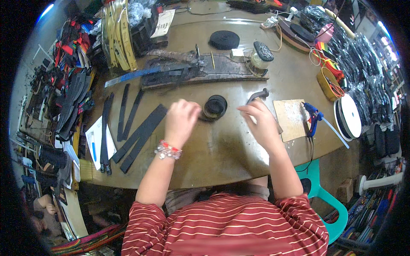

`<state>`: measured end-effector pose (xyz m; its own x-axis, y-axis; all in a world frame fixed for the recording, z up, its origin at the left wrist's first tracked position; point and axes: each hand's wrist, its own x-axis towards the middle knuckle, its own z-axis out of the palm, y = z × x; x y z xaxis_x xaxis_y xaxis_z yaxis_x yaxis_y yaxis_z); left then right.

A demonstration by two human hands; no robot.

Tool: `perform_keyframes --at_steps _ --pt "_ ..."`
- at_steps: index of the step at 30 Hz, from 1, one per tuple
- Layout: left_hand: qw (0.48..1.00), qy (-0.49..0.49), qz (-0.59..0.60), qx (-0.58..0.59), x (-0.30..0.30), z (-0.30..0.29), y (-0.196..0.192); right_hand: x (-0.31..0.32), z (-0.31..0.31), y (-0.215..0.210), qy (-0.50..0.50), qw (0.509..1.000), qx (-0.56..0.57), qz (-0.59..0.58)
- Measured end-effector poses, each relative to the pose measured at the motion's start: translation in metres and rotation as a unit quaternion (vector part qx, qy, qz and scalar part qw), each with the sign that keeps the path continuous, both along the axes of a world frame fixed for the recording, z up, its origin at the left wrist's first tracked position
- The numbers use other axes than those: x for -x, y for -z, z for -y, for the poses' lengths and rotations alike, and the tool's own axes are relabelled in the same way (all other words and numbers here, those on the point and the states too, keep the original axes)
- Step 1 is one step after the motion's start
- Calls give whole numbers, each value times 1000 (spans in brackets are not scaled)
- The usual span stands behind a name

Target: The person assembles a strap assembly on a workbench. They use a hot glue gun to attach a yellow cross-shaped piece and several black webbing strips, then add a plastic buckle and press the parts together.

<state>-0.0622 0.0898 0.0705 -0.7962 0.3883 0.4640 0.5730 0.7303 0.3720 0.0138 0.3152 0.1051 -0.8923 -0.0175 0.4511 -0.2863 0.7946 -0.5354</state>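
My left hand (181,121), with a beaded bracelet on its wrist, hovers just left of a small dark coil of strap (215,106). Its fingers are curled together, and whatever they may hold is hidden. Right of the coil, my right hand (260,123) is raised over the table with thumb and fingers apart, nothing visible in them. Close beyond it lies a dark curved handle (258,95), partly covered by the hand. Several black straps (143,138) lie to the left of my left hand.
A scorched board (213,72) spans the table's far middle, beside a lidded jar (261,55). Further back is a large black strap roll (224,39). At right are cardboard (290,119), a blue glue gun (314,119) and a white spool (349,116). A green chair (326,200) stands lower right.
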Motion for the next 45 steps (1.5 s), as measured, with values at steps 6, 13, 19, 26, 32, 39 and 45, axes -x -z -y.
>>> perform_keyframes --at_steps 6,13,19,26,32,39,45 --pt "989 22 -108 97 0 -27 31 36 26 4 7 998 -11 -54" --pt "978 20 45 202 44 -99 7 5 10 -27 59 994 73 -46" --pt "981 64 -78 163 -22 -69 36 37 17 4 7 1000 2 3" --pt "992 -2 11 123 -6 -4 41 37 44 73 -42 979 -193 54" --pt "989 28 122 -79 14 -18 47 -10 47 73 -36 972 -208 104" --pt "963 27 236 -126 49 -42 53 -5 46 83 -57 975 -198 82" --pt "907 144 356 -176 54 -32 52 9 30 97 -114 978 -171 -25"
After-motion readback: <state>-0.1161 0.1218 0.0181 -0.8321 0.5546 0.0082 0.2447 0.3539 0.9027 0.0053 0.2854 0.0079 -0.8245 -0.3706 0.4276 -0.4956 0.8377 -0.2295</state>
